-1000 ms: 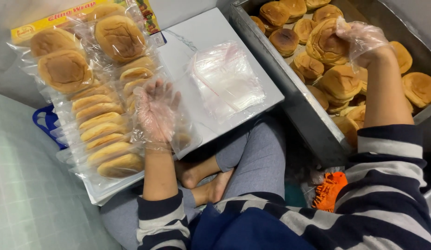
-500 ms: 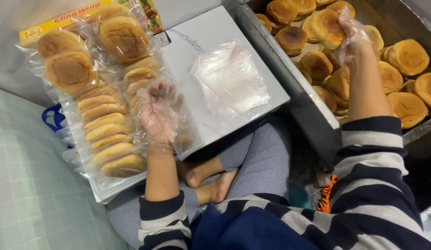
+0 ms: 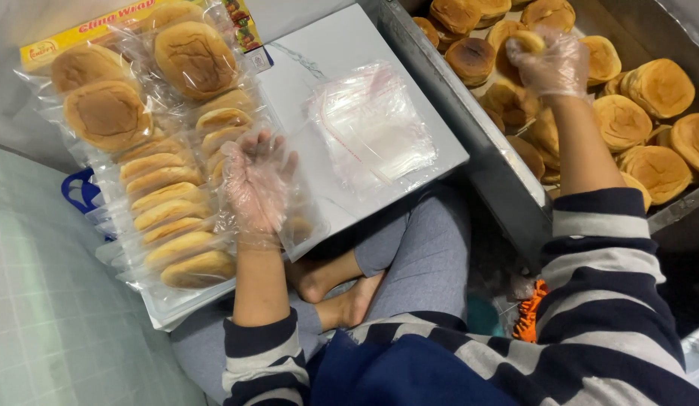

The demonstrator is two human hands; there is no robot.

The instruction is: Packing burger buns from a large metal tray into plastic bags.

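My left hand (image 3: 257,180), in a thin clear glove, hovers palm up with fingers spread over the white board (image 3: 342,53), right beside the rows of bagged buns (image 3: 177,218). It holds nothing. My right hand (image 3: 554,64), also gloved, reaches into the metal tray (image 3: 470,143) at the right and grips a round brown bun (image 3: 526,41) lifted above the other loose buns (image 3: 650,169). A stack of empty clear bags (image 3: 372,128) lies on the board between my two hands.
More bagged buns (image 3: 109,113) lie flat at the back left, next to a yellow box (image 3: 101,26). A blue handle (image 3: 79,192) sticks out under the board. My crossed legs and bare feet (image 3: 342,289) are below it. Pale tiled floor (image 3: 56,323) lies left.
My right hand has closed on a bun in the tray and lifted it. My left hand has stayed open over the board's left side.
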